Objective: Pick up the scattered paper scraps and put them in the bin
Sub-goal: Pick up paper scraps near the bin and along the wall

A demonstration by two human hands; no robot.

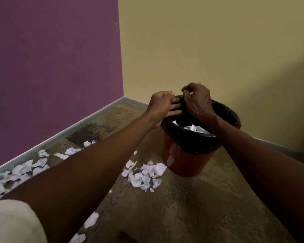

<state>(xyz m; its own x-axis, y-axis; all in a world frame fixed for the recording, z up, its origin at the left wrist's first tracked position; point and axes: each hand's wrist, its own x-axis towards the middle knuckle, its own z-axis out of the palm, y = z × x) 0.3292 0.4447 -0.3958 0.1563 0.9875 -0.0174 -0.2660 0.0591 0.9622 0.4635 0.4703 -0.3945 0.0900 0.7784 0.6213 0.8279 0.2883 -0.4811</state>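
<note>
A: Where is the bin (188, 158)?

B: On the brown carpet (191, 207) near the room corner, standing upright. Red body, black liner (197, 142) folded over the rim. White scraps in the bin (196, 128) show inside it.

A: Hands?

B: Both are raised over the far-left part of the rim. Right hand (197, 100): fingers curled together, thumb and fingertips pinching a small white bit at the top. The bit is mostly hidden, so I take it for paper but cannot be sure. Left hand (162, 106): knuckles up, fingers curled, tips pointing toward the right hand and lying at the liner's edge. Whether it grips the liner, paper or nothing, I cannot tell.

A: Loose scraps?

B: A cluster of scraps (145, 175) lies on the carpet just beside the bin's left base. A long trail of scraps (25, 168) runs along the baseboard (63, 132) under the purple wall (51, 58). A few more pieces (90, 220) lie near the bottom edge, below the left forearm.

A: Other surroundings?

B: Yellow wall (209, 41) behind the bin. Pale cloth (12, 223) at lower left.
</note>
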